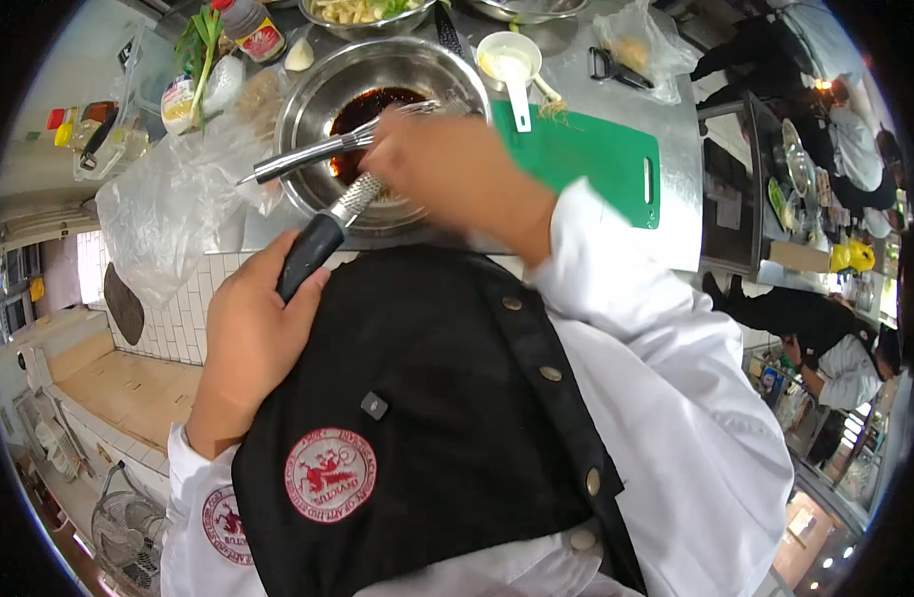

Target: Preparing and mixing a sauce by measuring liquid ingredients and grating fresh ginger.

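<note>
My left hand point(259, 328) is closed round the black handle of a metal hand grater point(330, 224), whose perforated end reaches over the near rim of a stainless steel mixing bowl point(292, 119). Dark liquid point(375, 104) lies in the bowl. A wire whisk point(307, 158) rests slanting across the bowl, its handle sticking out over the left rim. My right hand point(427, 160), blurred, is over the bowl at the grater's far end, with its fingers bent. Whatever lies between those fingers is hidden.
Right of the bowl lies a green cutting board point(591, 164), with a white measuring cup point(510, 63) by its corner. A peeler point(617, 69) and plastic bag point(651, 45) are farther right. A sauce bottle point(251, 33), garlic clove point(299, 55) and spring onions point(201, 52) stand or lie left. Other people work far right.
</note>
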`<state>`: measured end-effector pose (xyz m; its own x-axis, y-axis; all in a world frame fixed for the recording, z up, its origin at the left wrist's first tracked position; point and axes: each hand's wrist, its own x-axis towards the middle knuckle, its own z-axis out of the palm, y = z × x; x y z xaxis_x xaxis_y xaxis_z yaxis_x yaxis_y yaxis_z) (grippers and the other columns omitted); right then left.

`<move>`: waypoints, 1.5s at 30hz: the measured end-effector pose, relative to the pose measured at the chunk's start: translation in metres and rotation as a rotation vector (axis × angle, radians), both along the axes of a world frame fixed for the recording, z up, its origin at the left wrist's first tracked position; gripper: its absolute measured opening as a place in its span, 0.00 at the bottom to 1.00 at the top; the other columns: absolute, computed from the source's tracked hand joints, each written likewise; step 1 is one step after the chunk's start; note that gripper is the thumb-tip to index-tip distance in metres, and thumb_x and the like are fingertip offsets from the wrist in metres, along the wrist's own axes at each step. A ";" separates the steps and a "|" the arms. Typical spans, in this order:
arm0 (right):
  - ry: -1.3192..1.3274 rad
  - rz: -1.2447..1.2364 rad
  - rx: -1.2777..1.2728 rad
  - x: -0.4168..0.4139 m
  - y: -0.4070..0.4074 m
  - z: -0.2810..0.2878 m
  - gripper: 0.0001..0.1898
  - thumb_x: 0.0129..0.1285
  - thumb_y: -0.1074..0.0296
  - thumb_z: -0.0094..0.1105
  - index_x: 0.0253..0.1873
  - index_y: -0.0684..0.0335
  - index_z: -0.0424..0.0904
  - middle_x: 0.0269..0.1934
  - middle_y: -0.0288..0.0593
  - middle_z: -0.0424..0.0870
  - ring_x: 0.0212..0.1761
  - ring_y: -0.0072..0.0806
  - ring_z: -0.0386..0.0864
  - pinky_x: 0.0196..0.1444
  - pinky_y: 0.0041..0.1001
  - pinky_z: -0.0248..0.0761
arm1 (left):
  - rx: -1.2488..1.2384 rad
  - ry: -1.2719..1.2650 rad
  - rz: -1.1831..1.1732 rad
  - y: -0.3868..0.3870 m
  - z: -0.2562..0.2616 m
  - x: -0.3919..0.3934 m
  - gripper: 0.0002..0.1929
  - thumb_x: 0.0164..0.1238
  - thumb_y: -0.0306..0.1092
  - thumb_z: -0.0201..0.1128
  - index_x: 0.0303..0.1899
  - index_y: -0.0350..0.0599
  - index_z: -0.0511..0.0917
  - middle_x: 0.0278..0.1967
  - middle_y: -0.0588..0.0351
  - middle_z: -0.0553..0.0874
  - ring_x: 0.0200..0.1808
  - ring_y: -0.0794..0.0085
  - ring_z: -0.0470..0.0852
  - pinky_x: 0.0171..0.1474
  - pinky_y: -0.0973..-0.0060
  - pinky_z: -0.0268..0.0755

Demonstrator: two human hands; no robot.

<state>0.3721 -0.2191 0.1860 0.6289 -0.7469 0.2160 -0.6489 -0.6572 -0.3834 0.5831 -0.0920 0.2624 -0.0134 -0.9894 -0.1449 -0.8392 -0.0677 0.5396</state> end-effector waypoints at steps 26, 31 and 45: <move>-0.122 -0.114 0.145 -0.006 -0.015 -0.002 0.13 0.70 0.52 0.64 0.50 0.54 0.83 0.35 0.40 0.90 0.39 0.43 0.89 0.40 0.39 0.80 | 0.026 -0.057 0.048 -0.006 0.004 0.000 0.20 0.70 0.35 0.71 0.59 0.38 0.82 0.37 0.40 0.87 0.38 0.52 0.85 0.43 0.64 0.77; -0.061 -0.060 0.011 -0.006 -0.014 0.005 0.14 0.72 0.52 0.62 0.48 0.56 0.82 0.32 0.43 0.88 0.37 0.45 0.88 0.38 0.41 0.79 | 0.094 -0.016 0.043 -0.002 0.003 0.000 0.20 0.71 0.32 0.70 0.60 0.36 0.81 0.38 0.44 0.88 0.37 0.71 0.82 0.46 0.73 0.76; -0.399 -0.352 0.175 -0.050 -0.052 0.010 0.13 0.75 0.55 0.61 0.52 0.57 0.83 0.40 0.43 0.90 0.42 0.35 0.88 0.47 0.34 0.79 | 0.362 0.442 0.266 -0.009 -0.001 0.022 0.19 0.81 0.43 0.60 0.55 0.34 0.81 0.29 0.56 0.83 0.21 0.77 0.76 0.24 0.79 0.63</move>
<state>0.3218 -0.2715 0.1963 0.2300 -0.9431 0.2403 -0.5996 -0.3318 -0.7283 0.6055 -0.1011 0.2611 0.0909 -0.8566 -0.5080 -0.4715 -0.4863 0.7356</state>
